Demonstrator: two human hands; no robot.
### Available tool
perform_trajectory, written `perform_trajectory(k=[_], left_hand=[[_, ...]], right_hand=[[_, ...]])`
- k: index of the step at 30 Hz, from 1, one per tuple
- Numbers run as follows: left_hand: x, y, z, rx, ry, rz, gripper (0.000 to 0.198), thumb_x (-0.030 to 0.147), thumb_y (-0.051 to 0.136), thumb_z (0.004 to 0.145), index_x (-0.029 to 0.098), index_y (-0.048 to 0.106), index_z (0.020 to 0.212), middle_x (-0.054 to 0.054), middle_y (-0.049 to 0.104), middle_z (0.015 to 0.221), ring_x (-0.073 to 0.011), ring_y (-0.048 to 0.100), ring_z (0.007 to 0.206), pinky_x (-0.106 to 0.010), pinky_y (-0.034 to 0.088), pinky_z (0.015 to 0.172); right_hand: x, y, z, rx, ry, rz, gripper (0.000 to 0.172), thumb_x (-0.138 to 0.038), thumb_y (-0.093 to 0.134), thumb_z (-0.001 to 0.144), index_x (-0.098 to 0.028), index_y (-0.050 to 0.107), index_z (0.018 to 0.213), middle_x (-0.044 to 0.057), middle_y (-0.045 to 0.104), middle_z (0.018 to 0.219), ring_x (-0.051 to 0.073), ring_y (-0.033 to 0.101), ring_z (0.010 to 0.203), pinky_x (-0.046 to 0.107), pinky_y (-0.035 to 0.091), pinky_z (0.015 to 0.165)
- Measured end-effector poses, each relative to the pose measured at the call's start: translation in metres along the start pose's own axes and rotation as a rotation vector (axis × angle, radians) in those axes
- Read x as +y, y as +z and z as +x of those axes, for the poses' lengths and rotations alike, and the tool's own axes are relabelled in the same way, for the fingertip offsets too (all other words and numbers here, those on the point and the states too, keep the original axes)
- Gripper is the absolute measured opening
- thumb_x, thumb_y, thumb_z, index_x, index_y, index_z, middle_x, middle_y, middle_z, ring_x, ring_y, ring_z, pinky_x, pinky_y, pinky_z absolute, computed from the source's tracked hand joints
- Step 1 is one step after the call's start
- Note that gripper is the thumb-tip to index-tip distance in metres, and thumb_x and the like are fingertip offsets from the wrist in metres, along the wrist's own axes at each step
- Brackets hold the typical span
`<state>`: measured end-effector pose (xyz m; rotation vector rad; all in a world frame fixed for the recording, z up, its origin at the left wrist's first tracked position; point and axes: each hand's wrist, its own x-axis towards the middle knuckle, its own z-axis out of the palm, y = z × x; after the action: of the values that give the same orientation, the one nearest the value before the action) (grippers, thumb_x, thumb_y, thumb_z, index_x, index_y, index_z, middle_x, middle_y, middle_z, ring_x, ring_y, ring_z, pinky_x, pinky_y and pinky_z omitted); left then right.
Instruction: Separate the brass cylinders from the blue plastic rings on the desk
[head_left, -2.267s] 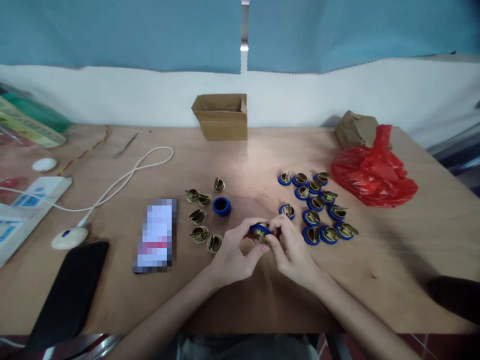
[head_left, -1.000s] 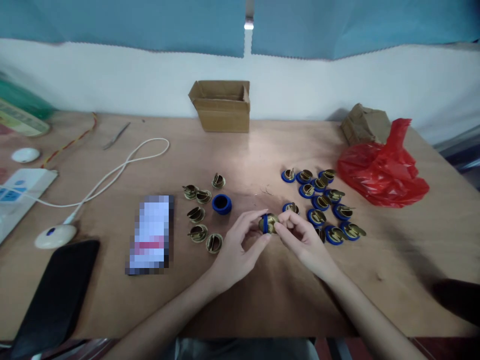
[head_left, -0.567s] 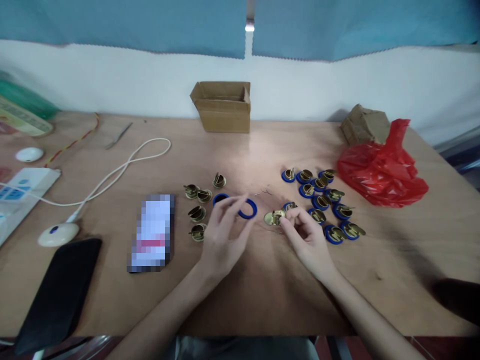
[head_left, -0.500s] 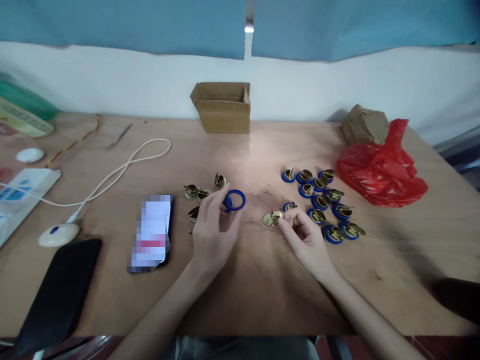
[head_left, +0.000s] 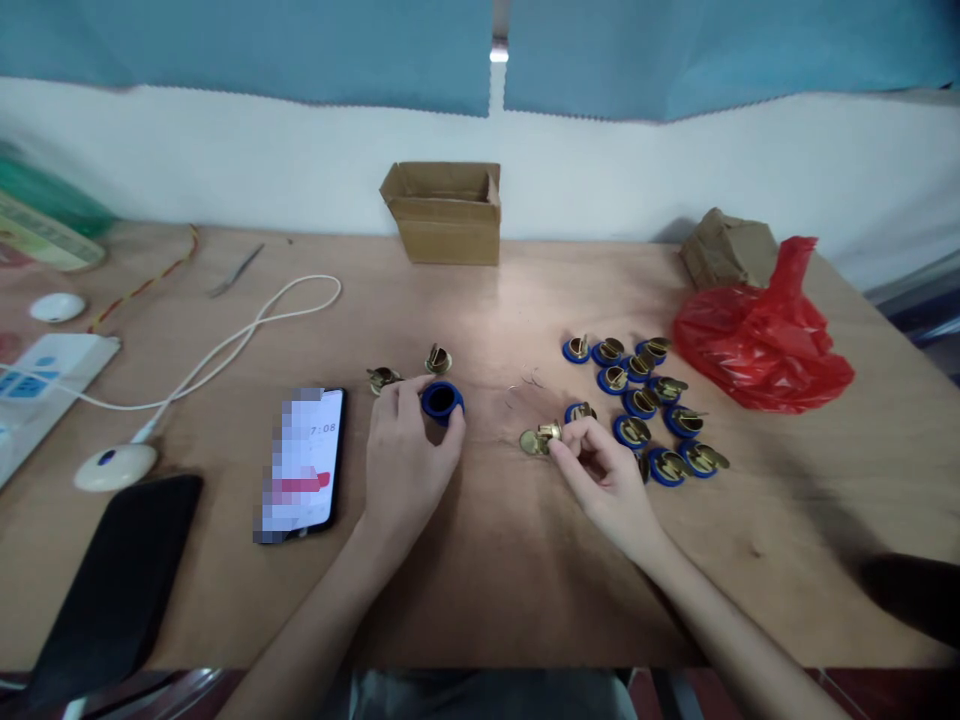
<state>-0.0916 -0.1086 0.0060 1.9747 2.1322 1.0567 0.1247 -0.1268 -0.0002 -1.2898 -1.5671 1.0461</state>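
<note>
Brass clip (head_left: 535, 441) is pinched between thumb and fingers of the right hand (head_left: 611, 480), to the right of the blue rings (head_left: 441, 415) and a little nearer the person. Its round end juts toward the left hand (head_left: 405, 450), well apart from it. The left hand curves around the stacked rings, thumb on one side, fingers on the other, narrowed to about their width. Just behind the rings sits a bare clip (head_left: 438, 361); a second bare clip (head_left: 381, 375), partly hidden by the left hand, lies to their left. Blue-rimmed clips (head_left: 633, 432) spread across the table (head_left: 510, 580) to the rings' right. Left of the rings lies a phone (head_left: 319, 470); well behind them stands a box (head_left: 450, 235).
</note>
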Motion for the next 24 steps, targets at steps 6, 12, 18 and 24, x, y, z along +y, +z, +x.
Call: perform_trajectory(k=[6, 12, 18, 24], left_hand=[[-0.004, 0.003, 0.0, -0.014, 0.001, 0.01, 0.03, 0.023, 0.067, 0.085, 0.015, 0.06, 0.113, -0.013, 0.066, 0.107, -0.0317, 0.063, 0.101, -0.048, 0.053, 0.09], [-0.005, 0.004, -0.001, -0.02, 0.018, 0.012, 0.03, 0.023, 0.068, 0.086, 0.015, 0.06, 0.113, -0.013, 0.066, 0.105, -0.0316, 0.063, 0.1, -0.048, 0.054, 0.089], [0.001, 0.003, -0.004, 0.125, 0.131, -0.015, 0.041, 0.026, 0.072, 0.085, 0.013, 0.06, 0.122, -0.019, 0.059, 0.123, -0.0343, 0.058, 0.115, -0.051, 0.05, 0.098], [0.017, 0.007, -0.027, -0.291, 0.341, -0.48, 0.032, 0.02, 0.053, 0.098, 0.019, 0.053, 0.131, -0.009, 0.069, 0.114, -0.0197, 0.068, 0.104, -0.034, 0.056, 0.092]], right_hand=[[0.001, 0.001, 0.0, -0.003, -0.004, 0.008, 0.019, -0.032, 0.058, 0.096, -0.023, 0.051, 0.081, -0.004, 0.043, 0.068, 0.012, 0.043, 0.059, 0.024, 0.034, 0.052], [0.004, 0.002, -0.002, -0.014, -0.007, 0.015, 0.018, -0.033, 0.063, 0.094, -0.023, 0.052, 0.083, -0.006, 0.041, 0.066, 0.011, 0.041, 0.056, 0.023, 0.034, 0.051], [0.01, 0.005, -0.002, 0.013, -0.051, -0.013, 0.022, -0.033, 0.071, 0.089, -0.024, 0.051, 0.085, -0.008, 0.039, 0.065, 0.01, 0.039, 0.056, 0.024, 0.036, 0.054], [0.0, 0.004, -0.002, -0.059, -0.086, -0.042, 0.023, -0.031, 0.07, 0.089, -0.023, 0.05, 0.082, -0.008, 0.039, 0.064, 0.01, 0.041, 0.054, 0.023, 0.033, 0.05]])
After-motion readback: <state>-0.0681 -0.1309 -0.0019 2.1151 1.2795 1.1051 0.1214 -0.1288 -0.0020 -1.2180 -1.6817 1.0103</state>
